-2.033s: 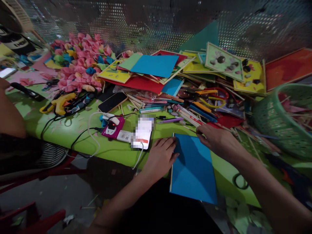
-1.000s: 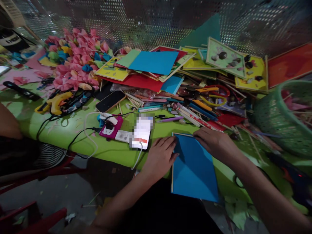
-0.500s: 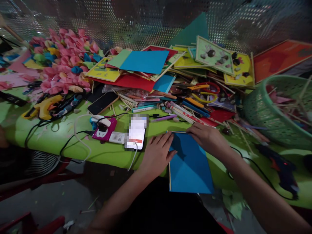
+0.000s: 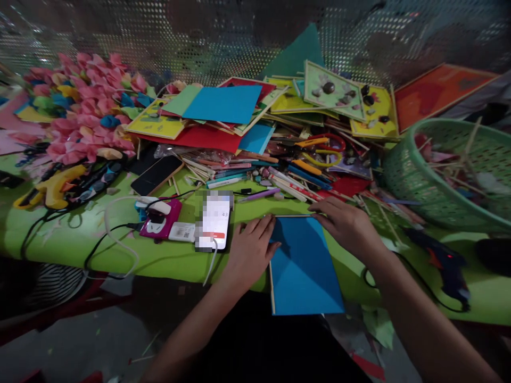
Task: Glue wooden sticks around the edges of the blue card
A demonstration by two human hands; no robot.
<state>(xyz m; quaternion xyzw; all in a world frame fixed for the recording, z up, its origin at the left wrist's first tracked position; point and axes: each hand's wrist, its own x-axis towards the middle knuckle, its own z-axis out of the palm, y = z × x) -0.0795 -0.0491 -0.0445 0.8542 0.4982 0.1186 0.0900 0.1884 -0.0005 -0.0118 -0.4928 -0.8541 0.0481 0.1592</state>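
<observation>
Phone [image 4: 221, 221]: on the desk [image 4: 170, 264], just left of the left fingers. Left hand [image 4: 248, 254]: fingers loosely spread, laid at the far left corner of the blue sheet [image 4: 305, 271]. The sheet extends toward the wearer from between both hands' fingers; pale strips [image 4: 272, 292] line its left and far edges. Right hand [image 4: 346, 222]: fingers narrow, at the far right corner; grip cannot be told. The step appears to be steadying and aligning the far edge; the next move calls for light, even pressure.

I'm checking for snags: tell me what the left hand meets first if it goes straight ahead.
The left hand would probably meet the sticks beyond the blue sheet, perhaps brushing the black cable; depth is unclear.
</observation>
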